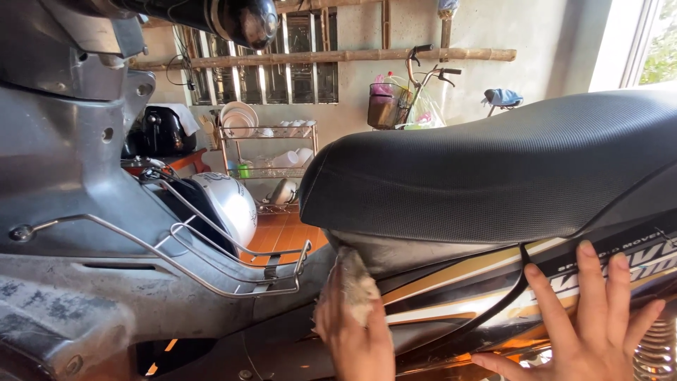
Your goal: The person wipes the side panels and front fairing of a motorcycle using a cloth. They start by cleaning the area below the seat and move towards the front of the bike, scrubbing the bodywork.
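Hands at the side panel of a motorbike, under the black seat (493, 169).

Left hand (356, 339) grips a pale, dirty rag (356, 286) and presses it against the dark body panel (423, 257) just below the seat's front end. Right hand (589, 328), to the right, lies flat and empty, fingers spread, on the striped side panel (493, 282). Left of the rag, a wire rack (233, 264) holds a white helmet (229, 204); far behind stands a dish rack (268, 159).
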